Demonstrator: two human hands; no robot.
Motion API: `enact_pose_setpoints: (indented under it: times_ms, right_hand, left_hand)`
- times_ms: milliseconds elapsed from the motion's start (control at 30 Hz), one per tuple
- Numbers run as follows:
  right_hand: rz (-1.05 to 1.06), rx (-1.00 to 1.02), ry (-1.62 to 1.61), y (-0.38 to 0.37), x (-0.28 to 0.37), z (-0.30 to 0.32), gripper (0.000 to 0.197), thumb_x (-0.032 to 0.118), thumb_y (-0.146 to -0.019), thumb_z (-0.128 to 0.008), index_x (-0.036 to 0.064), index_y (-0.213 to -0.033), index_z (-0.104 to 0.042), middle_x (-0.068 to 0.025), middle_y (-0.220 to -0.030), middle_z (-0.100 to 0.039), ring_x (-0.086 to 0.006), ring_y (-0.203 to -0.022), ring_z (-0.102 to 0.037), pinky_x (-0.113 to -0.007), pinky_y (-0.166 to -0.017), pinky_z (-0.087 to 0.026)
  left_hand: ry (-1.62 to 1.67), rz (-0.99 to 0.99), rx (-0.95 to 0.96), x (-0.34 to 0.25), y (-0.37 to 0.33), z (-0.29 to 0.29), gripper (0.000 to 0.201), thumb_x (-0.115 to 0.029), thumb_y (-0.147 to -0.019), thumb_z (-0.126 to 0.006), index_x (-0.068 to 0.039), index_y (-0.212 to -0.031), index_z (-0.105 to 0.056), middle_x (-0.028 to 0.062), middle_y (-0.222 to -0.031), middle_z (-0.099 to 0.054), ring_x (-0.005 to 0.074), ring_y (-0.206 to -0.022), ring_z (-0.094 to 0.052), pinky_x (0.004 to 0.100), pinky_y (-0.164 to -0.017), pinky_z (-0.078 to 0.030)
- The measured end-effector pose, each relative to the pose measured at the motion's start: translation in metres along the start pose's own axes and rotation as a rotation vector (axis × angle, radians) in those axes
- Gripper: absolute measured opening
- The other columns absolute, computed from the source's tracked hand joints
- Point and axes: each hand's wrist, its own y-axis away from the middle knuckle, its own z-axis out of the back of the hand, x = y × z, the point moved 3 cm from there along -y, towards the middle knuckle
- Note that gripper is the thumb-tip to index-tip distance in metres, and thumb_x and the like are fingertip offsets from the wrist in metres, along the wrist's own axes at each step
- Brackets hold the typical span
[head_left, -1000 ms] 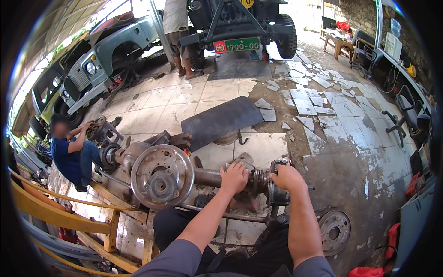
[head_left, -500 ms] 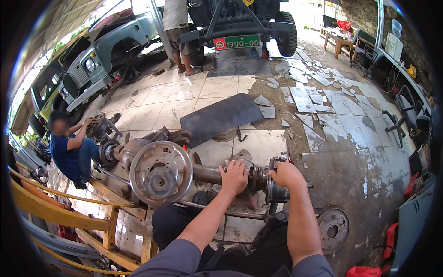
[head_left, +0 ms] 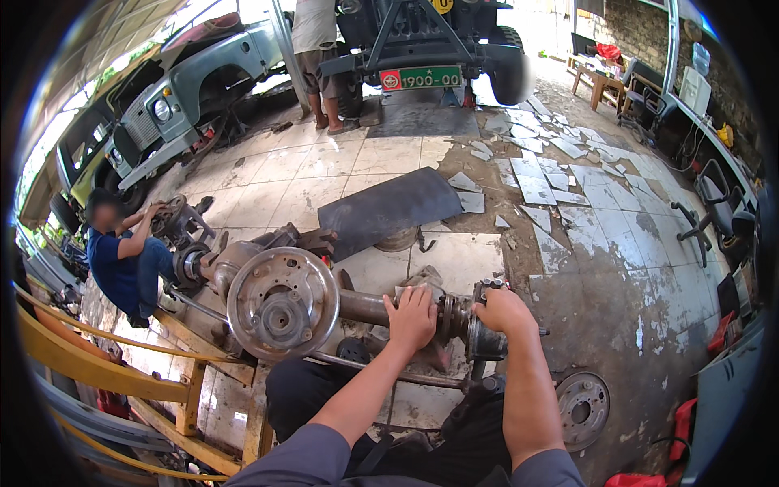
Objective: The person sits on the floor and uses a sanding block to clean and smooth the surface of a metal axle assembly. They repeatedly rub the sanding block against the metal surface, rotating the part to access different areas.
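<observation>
Across the floor before me lies a rusty vehicle axle (head_left: 365, 308) with a thick tube and a round metal drum (head_left: 283, 303) in front of its left part. My left hand (head_left: 414, 318) bends its fingers over the tube, just left of a ringed joint (head_left: 450, 316); the fingertips' far side is partly hidden. At the axle's right end my right hand (head_left: 501, 308) is closed over the top of a dark steering knuckle (head_left: 487, 339), thumb toward me. A thin rod (head_left: 422, 378) runs along the near side, below both hands.
A round backing plate (head_left: 583, 410) lies right of my right forearm. A dark curved panel (head_left: 389, 207) lies beyond the axle. Yellow frame bars (head_left: 105, 369) stand at left, near a crouching person (head_left: 122, 260). Broken tiles (head_left: 560, 154), vehicles (head_left: 414, 40) and another standing person (head_left: 316, 65) are farther off.
Both hands keep their places on the axle. The view has shifted slightly, and the crouching person's arms have moved a little at the far end.
</observation>
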Motion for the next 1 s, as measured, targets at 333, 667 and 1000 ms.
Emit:
enact_pose_setpoints:
  times_ms: [333,667,1000]
  right_hand:
    - [0.001,0.022,0.001,-0.001,0.0,0.001,0.047,0.04,-0.092,-0.067,-0.0009,-0.113,-0.071,-0.0292,-0.127,-0.062,-0.0411,-0.118,-0.061,-0.047,-0.102,-0.049]
    - [0.006,0.009,0.003,0.001,0.002,0.002,0.046,0.039,-0.091,-0.066,-0.0022,-0.112,-0.07,-0.0277,-0.118,-0.066,-0.0397,-0.114,-0.064,-0.047,-0.098,-0.05]
    - [-0.011,0.003,0.008,0.002,0.004,0.003,0.046,0.038,-0.091,-0.066,-0.0024,-0.112,-0.068,-0.0269,-0.114,-0.068,-0.0406,-0.11,-0.065,-0.048,-0.095,-0.051]
  left_hand:
    - [0.053,0.047,0.12,0.005,-0.011,0.003,0.045,-0.033,-0.099,-0.05,-0.011,-0.139,-0.054,0.0039,-0.149,-0.049,0.0274,-0.143,-0.038,0.0786,-0.108,-0.019]
    - [0.001,0.049,0.067,0.002,0.027,-0.015,0.07,-0.045,-0.1,-0.048,-0.009,-0.157,-0.03,0.0109,-0.166,-0.022,0.0346,-0.154,-0.013,0.0769,-0.112,-0.007]
    - [0.003,0.008,0.134,-0.003,0.046,-0.014,0.071,-0.045,-0.101,-0.045,-0.008,-0.158,-0.026,0.0157,-0.167,-0.014,0.0404,-0.154,-0.008,0.0782,-0.111,-0.008]
